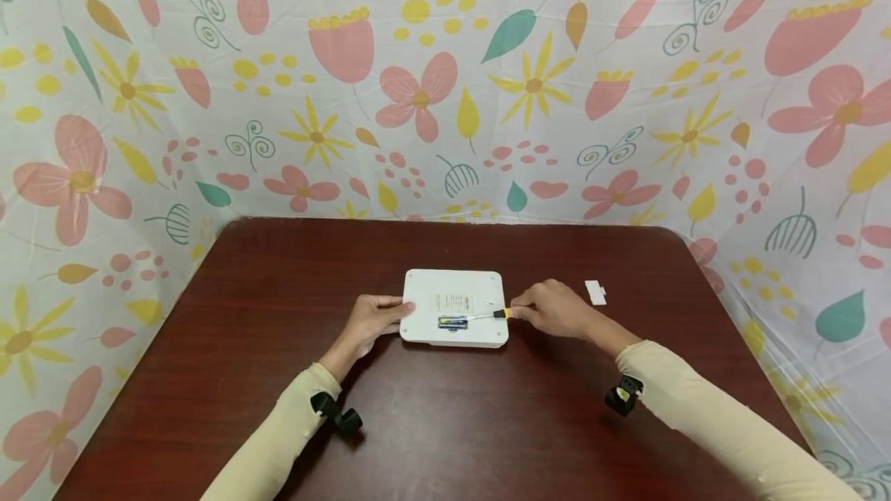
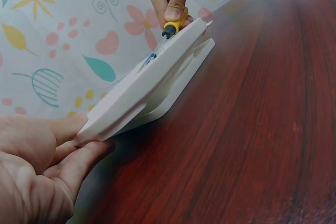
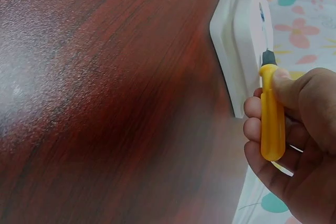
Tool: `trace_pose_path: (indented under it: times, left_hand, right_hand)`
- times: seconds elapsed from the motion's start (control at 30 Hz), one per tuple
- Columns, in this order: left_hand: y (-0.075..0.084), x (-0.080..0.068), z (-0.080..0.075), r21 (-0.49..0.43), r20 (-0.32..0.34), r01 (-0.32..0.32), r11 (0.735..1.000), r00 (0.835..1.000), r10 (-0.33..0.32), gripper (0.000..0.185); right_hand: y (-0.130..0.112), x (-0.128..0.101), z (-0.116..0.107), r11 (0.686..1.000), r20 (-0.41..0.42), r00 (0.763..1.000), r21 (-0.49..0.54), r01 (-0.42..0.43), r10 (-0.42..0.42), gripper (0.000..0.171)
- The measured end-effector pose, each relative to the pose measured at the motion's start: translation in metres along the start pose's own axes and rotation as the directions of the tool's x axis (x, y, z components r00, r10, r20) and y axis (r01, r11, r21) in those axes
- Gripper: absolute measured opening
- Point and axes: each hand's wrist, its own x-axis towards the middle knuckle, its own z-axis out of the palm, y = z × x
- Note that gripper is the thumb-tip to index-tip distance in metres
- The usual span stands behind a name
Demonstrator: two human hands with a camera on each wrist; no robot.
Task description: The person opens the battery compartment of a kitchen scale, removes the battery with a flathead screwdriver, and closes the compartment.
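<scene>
A flat white device (image 1: pixel 418 284) with rounded corners lies underside up on the table, showing a printed label and an uncovered battery slot (image 1: pixel 453 322). My left hand (image 1: pixel 370 323) grips its left edge, thumb on top and fingers beneath, as the left wrist view shows. In my right hand (image 1: pixel 557 309) is a screwdriver with a yellow handle (image 3: pixel 273 124) and a black collar. Its metal shaft slants across the device, and the tip is at the battery slot. Whether the tip touches the battery is too small to tell. Right of that hand lies a small white battery cover (image 1: pixel 595 292).
The dark reddish-brown wooden table (image 1: pixel 445 431) runs back to a flower-patterned curtain (image 1: pixel 431 99). Black wrist cameras (image 1: pixel 623 395) sit on both sleeved forearms.
</scene>
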Motion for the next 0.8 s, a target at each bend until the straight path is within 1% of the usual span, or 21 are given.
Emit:
trace_pose_path:
  times: [0.27,0.47,0.67,0.8]
  left_hand:
    - [-0.001,0.001,0.0,-0.013,-0.005,0.004,1.0,1.0,-0.004,0.039]
    - [-0.001,0.001,0.001,-0.017,-0.009,0.018,1.0,1.0,-0.018,0.039]
    - [0.0,0.001,0.001,-0.014,-0.014,0.013,1.0,1.0,-0.013,0.037]
    - [-0.002,0.001,0.0,-0.014,-0.012,0.013,1.0,1.0,-0.013,0.036]
  right_hand:
    - [0.002,-0.004,0.003,1.0,-0.011,1.0,0.021,-0.021,0.022,0.02]
    - [0.003,-0.007,0.002,0.999,-0.048,0.998,0.031,-0.037,0.038,0.018]
    - [-0.002,-0.008,-0.007,0.999,-0.06,0.997,0.0,-0.047,0.047,0.017]
    - [-0.008,-0.009,-0.015,1.0,-0.055,0.998,-0.017,-0.026,0.025,0.016]
